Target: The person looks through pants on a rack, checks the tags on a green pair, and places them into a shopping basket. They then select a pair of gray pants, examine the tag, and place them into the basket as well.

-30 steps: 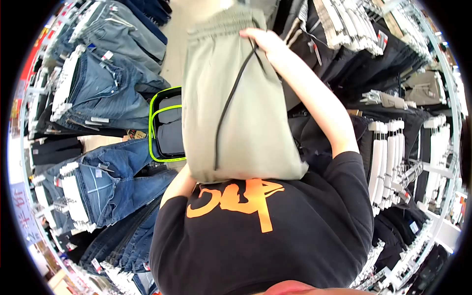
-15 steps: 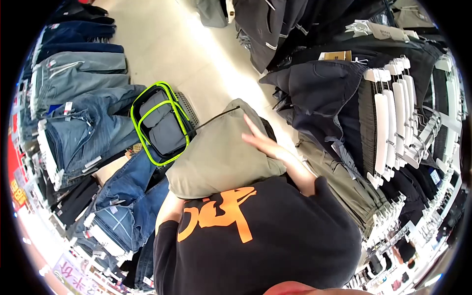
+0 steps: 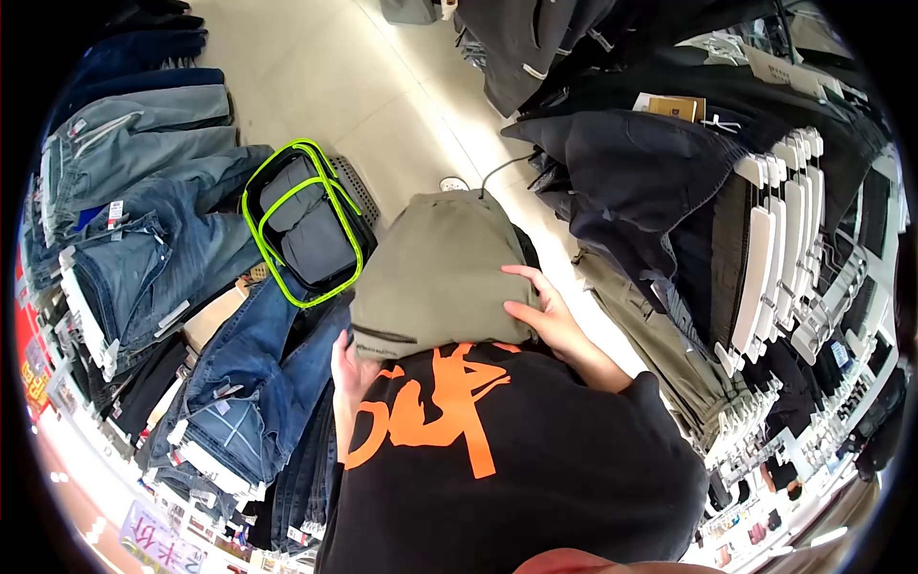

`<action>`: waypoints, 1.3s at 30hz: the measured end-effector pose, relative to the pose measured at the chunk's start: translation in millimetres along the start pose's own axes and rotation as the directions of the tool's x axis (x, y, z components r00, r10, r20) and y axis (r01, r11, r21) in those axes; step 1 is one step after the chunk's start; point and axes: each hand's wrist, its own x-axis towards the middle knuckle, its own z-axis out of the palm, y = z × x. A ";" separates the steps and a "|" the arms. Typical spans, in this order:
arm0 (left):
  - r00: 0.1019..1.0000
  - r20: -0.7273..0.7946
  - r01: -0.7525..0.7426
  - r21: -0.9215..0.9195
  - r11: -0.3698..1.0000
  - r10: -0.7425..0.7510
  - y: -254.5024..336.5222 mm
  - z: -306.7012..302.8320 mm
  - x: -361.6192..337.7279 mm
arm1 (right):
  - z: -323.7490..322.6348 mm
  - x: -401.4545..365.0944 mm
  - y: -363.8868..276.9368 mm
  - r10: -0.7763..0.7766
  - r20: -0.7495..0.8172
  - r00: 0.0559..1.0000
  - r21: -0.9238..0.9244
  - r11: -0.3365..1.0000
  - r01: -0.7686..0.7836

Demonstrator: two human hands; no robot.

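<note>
A folded olive-green garment (image 3: 445,273) lies in front of my chest, with a dark zip at its lower left and a dark cord trailing from its far edge. My left hand (image 3: 355,365) holds the near left corner, some fingers hidden beneath the cloth. At the right side, my right hand (image 3: 547,316) grips the edge, thumb and forefinger showing on top. Something dark shows beneath the garment's right edge. Just left of the bundle, a black basket (image 3: 357,232) with a lime-green rim and handles contains folded dark grey cloth (image 3: 320,251).
Jeans (image 3: 186,215) hang on racks along the left. Dark trousers (image 3: 626,182) and olive trousers (image 3: 660,335) hang from white hangers (image 3: 765,277) on the right. A pale tiled floor (image 3: 373,96) runs between them. A white shoe tip (image 3: 453,184) shows beyond the garment.
The garment has turned, bringing its zip into view and swinging the cord to the far right. My right hand has slid back from the top to the right edge. My left hand has emerged at the corner.
</note>
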 end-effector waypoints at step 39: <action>0.436 -0.005 -0.467 0.854 0.231 0.900 439.1 -1.5 -37.8 | 425.4 291.3 -128.8 -0.401 0.411 0.819 -0.416 0.717 0.559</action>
